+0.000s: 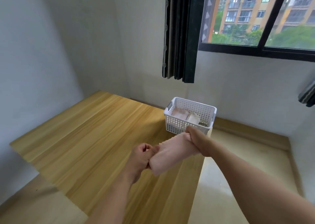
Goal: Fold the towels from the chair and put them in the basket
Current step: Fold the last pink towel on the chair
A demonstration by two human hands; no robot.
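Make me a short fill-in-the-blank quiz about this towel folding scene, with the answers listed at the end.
1. The pink towel is held at its two ends by ____ hands.
2. The white basket stands on the wooden ____.
3. The folded towels already put away lie ____ the basket.
4. The right hand holds the end of the towel that is ____ to the basket.

Missing words: both; table; inside; nearer

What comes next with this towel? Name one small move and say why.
Probably carry the towel forward and lower it into the basket. It already looks folded, both the left hand and right hand grip its ends above the table, and folded towels already lie in the basket.
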